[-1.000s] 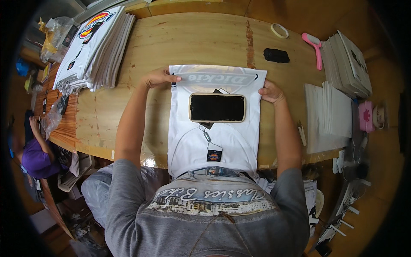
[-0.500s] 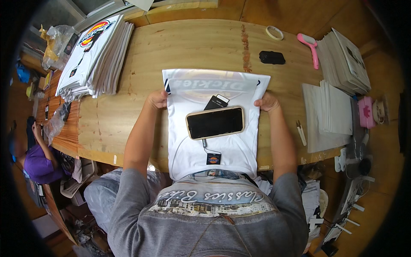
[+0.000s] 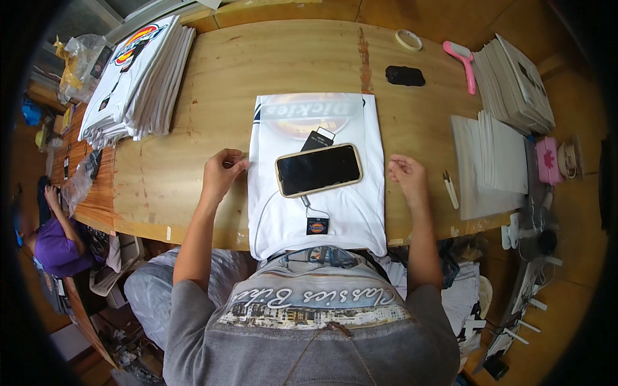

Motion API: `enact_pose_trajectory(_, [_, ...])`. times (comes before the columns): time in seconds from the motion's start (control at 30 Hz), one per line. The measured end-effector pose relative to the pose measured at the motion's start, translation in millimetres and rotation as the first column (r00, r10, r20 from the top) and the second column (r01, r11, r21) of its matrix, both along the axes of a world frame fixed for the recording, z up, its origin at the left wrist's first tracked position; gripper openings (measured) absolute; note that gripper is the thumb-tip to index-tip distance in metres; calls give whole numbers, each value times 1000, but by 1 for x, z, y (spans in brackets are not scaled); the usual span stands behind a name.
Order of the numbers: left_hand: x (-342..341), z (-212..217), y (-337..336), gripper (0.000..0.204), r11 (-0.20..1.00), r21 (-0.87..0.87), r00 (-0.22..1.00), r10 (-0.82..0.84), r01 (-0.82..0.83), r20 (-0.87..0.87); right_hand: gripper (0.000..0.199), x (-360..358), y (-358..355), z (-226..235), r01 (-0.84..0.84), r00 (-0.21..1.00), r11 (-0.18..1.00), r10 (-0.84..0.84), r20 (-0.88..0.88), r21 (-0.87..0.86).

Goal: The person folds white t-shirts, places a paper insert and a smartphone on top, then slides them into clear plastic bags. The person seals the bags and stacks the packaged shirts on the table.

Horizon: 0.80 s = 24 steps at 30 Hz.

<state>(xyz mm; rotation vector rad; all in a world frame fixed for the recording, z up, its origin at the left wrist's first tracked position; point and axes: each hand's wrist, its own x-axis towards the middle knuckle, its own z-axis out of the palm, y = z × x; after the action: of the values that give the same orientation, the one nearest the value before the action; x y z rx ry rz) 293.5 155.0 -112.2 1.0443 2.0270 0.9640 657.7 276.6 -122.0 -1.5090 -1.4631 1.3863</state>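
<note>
White and folded into a rectangle, the shirt (image 3: 270,138) lay flat on the wooden table (image 3: 161,167). Just off its left edge was the left hand (image 3: 224,174), fingers bent and slack, thumb near the forefinger, free of the cloth. The right hand (image 3: 407,175) faced it just off the shirt's right edge, fingers curled loosely inward and likewise free. Faint print showed through the fabric at the shirt's far end. On the shirt's middle rested a black phone (image 3: 318,170) in a beige case, set aslant and partly covering a black tag (image 3: 317,139); a smaller dark tag (image 3: 317,226) lay on the shirt's near half. Beyond the shirt's far right corner were a black object (image 3: 405,76), a tape ring (image 3: 409,47) and a pink-handled roller (image 3: 470,77); to its right, a slim pale tool (image 3: 450,189) and clear bags (image 3: 502,157); far to its left, a stack of white shirts (image 3: 158,90) and a person in purple (image 3: 64,249)
</note>
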Motion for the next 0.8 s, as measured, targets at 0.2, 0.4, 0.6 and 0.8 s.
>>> enact_pose_trajectory(0.2, [19,1,9,20,997,-71,999,12,-8,51,25,-37,-7,5,-28,939,958,-73,336,286])
enact_pose_trajectory(0.4, [18,-3,10,20,999,-36,976,-2,10,218,29,-48,-5,8,-101,812,935,-120,571,339])
enact_pose_trajectory(0.6, [20,-9,15,27,999,-23,879,-32,49,476,23,-38,13,1,49,998,996,-52,-40,-79])
enact_pose_trajectory(0.8, [34,-5,20,33,1000,12,689,-24,22,725,32,-31,23,-26,-116,822,953,-65,-565,-278])
